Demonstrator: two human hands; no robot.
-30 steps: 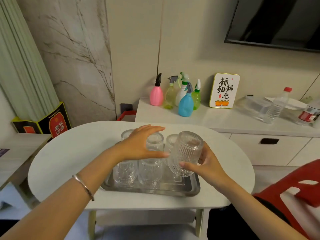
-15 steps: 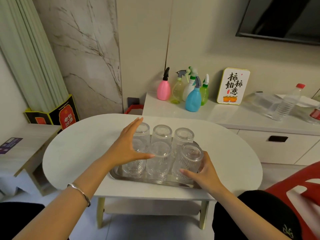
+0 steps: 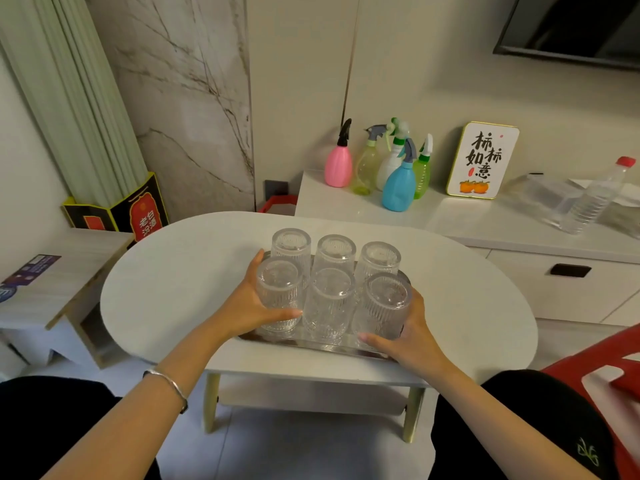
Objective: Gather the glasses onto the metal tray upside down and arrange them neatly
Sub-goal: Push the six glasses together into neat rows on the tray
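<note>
Several clear ribbed glasses stand upside down in two rows on the metal tray [image 3: 322, 345], which lies on the white oval table [image 3: 173, 278]. My left hand [image 3: 251, 304] wraps the front left glass [image 3: 278, 292] from its left side. My right hand [image 3: 412, 336] cups the front right glass [image 3: 384, 306] from the right and below. The front middle glass [image 3: 329, 303] stands between them, touching both. Three more glasses [image 3: 334, 251] form the back row. Most of the tray is hidden under the glasses and my hands.
Behind the table a white cabinet [image 3: 519, 230] carries several spray bottles [image 3: 398, 178], a small sign [image 3: 483, 161] and a plastic water bottle [image 3: 595, 199]. A low wooden side table [image 3: 45, 292] is at the left. A red chair [image 3: 609, 375] is at the lower right.
My right hand has set the lifted glass down upside down at the tray's front right. My left hand came off the tops and closed around the front left glass.
</note>
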